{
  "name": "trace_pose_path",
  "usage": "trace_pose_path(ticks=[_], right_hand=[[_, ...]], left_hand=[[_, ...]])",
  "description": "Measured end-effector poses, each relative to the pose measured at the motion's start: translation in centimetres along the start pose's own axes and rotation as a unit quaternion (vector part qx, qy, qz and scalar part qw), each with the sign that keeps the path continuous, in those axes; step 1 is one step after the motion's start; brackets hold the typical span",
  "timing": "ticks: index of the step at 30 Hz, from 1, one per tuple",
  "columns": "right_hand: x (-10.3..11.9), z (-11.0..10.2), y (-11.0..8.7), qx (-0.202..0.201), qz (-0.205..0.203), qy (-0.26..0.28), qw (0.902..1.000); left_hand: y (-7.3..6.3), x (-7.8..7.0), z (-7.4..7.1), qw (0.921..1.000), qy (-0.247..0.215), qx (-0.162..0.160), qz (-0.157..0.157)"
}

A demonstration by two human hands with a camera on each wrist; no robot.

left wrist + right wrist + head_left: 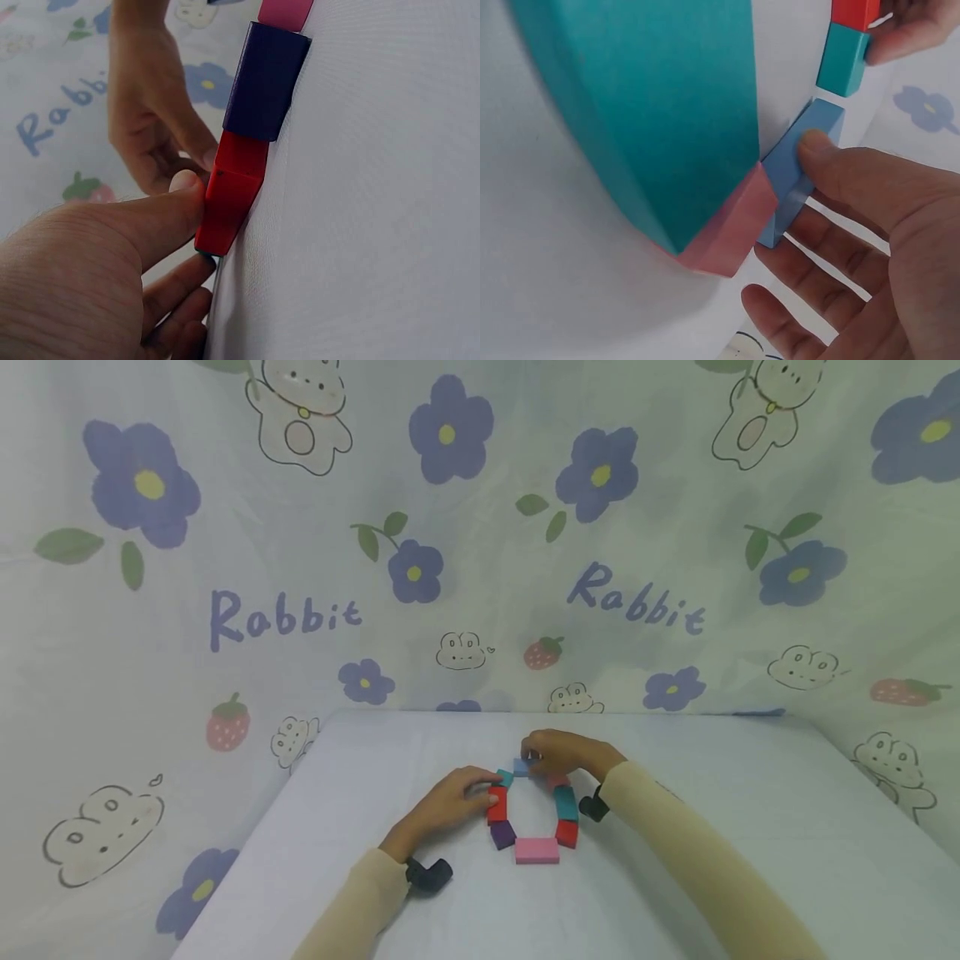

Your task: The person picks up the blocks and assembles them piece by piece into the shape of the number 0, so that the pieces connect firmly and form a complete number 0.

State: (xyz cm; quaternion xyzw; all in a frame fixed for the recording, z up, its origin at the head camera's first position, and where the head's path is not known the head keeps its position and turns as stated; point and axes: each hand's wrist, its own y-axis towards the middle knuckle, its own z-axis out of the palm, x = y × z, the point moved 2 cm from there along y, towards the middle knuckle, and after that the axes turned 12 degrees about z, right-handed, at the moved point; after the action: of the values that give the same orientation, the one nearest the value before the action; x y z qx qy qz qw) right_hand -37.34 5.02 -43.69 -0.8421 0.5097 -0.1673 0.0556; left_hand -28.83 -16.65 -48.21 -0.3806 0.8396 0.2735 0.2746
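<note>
Coloured blocks form a ring on the white table. My right hand point(555, 752) is at its far end, pinching a light blue block point(802, 150) between thumb and fingers. Beside this block is a pinkish-red block point(739, 221), then a large teal block point(667, 97). My left hand point(450, 797) lies along the ring's left side. Its thumb touches a red block point(232, 199), and a fingertip rests against a small teal block point(844, 60). A gap separates the small teal block from the light blue one.
Nearer on the ring are a dark purple block point(503, 834), a pink block point(537, 851) and another red block point(567, 834). The white table point(637, 893) extends around them. Behind it hangs a curtain point(480, 527) printed with flowers and rabbits.
</note>
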Motion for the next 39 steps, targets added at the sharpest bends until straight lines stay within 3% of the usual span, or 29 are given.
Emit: trace_pose_path(ticks=[23,39], right_hand=[[-0.1,0.5,-0.6,-0.007,0.008,0.010,0.9999],[0.2,0.5,-1.1,-0.017,0.001,0.019,0.9997]], left_hand=[[0.1,0.4,0.1,0.9996,0.021,-0.002,0.020],[0.0,0.2,0.3,1.0000,0.008,-0.002,0.000]])
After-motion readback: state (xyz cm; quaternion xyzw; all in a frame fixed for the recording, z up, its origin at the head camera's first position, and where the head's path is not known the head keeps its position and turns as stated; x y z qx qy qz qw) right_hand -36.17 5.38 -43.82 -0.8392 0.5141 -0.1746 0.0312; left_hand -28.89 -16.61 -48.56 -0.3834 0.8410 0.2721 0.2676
